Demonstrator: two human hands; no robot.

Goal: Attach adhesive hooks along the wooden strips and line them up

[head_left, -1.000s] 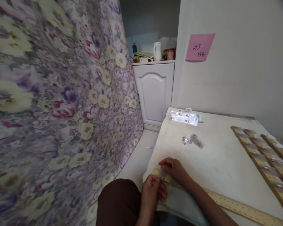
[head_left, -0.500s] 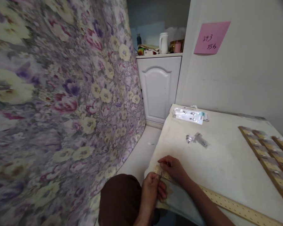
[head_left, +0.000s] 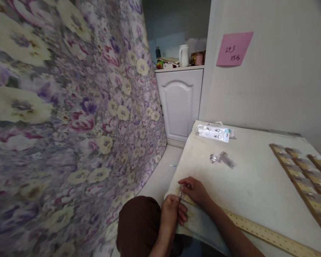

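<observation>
My left hand [head_left: 171, 213] and my right hand [head_left: 195, 190] meet at the near-left corner of a white table [head_left: 254, 182]. Both have curled fingers pinching the left end of a long yellow perforated strip [head_left: 259, 231] that runs along the table's front edge to the right. Something small sits between the fingertips; I cannot make out what it is. A few small clear-bagged metal pieces [head_left: 222, 159] lie loose further back on the table.
A clear packet with a teal label [head_left: 213, 132] lies at the table's back-left corner. Several more perforated strips with bagged pieces [head_left: 305, 178] lie at the right. A floral curtain [head_left: 69, 117] hangs close at left. A white cabinet [head_left: 180, 103] stands behind, a pink note [head_left: 234, 49] on the wall.
The view has shifted slightly. My hands have stayed at the strip's left end, with small finger movements only.
</observation>
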